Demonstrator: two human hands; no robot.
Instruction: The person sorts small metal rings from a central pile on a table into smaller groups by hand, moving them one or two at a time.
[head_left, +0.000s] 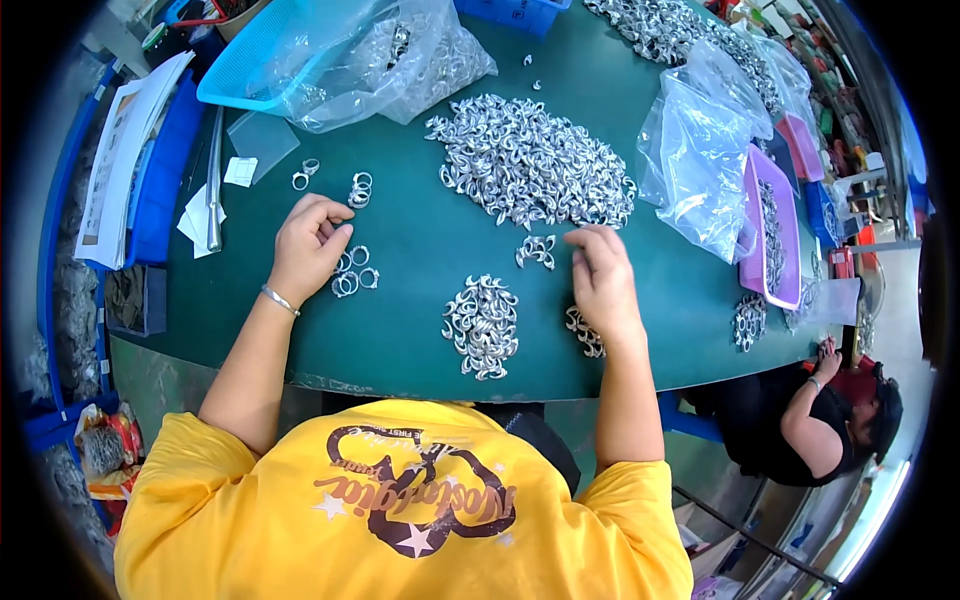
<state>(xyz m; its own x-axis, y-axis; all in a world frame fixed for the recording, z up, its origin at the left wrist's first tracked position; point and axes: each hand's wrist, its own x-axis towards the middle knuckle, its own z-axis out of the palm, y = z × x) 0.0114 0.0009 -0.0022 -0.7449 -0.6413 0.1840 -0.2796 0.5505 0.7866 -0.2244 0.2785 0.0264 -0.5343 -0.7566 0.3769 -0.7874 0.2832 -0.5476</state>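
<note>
My left hand (311, 246) rests on the green table with fingers curled and thumb drawn in; whatever it may hold is hidden. Just beyond its fingertips stands a short row of silver rings (360, 190), and several loose rings (345, 285) lie beside the thumb. My right hand (604, 278) hovers at or on the tabletop, its index finger and thumb bent but apart. Left of it sits a small group of curved, claw-like silver pieces (535, 252). More such pieces (585, 332) are partly covered by my right wrist. A medium heap of them (481, 327) lies between my arms.
A large pile of silver pieces (535, 160) fills mid-table. Plastic bags (440, 65), a light-blue basket (240, 75) and a metal rod (215, 180) lie far left. To the right are a clear bag (690, 170) and purple tray (790, 285). A co-worker (810, 425) sits right.
</note>
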